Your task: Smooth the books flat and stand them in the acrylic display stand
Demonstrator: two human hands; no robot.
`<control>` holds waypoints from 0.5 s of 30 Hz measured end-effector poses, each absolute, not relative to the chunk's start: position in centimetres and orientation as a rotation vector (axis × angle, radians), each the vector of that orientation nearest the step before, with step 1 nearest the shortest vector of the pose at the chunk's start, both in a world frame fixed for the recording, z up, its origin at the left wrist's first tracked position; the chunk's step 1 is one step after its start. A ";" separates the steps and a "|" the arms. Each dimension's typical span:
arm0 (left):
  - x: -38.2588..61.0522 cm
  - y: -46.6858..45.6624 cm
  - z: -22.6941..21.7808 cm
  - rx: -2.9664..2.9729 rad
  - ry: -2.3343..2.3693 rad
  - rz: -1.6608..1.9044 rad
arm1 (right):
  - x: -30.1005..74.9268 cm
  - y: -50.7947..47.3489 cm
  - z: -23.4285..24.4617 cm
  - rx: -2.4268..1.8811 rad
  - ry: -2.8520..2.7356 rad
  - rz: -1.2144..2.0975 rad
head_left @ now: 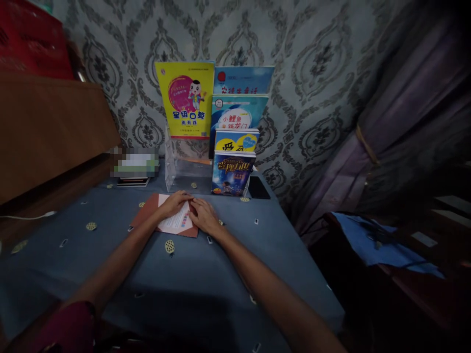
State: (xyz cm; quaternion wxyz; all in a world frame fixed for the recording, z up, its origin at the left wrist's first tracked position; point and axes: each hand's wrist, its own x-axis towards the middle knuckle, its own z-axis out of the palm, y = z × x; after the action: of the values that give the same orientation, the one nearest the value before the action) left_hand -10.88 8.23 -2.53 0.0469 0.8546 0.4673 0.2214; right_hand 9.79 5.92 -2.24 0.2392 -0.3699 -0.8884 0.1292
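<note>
A white booklet or sheet with coloured print lies on a larger piece of reddish-brown paper on the table. Corners of the brown paper show on the white surface at its near side. My left hand rests across the far part of the white sheet, fingers stretched to the right. My right hand lies over the right edge, its thumb apart from the fingers. The fingertips of both hands meet near the far right corner. What lies directly under the fingers is hidden.
Behind my hands stands a clear plastic rack holding a yellow book and several others. A dark phone-like slab lies right of it. A stack of books sits back left, and a white cable lies at the left.
</note>
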 end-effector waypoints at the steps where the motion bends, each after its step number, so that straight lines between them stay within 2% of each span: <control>1: -10.8 8.1 -2.5 2.602 1.435 0.689 | 9.9 6.0 -2.3 -1.038 -2.429 0.355; 15: -9.8 6.7 -2.5 2.648 1.556 0.635 | 10.5 6.4 -2.2 -1.089 -2.455 0.301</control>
State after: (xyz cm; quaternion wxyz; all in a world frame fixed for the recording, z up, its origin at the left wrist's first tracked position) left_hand -9.78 6.71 -2.50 0.0026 0.8443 0.4962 0.2024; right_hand 10.48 6.37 -2.16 0.2176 -0.3932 -0.8867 0.1087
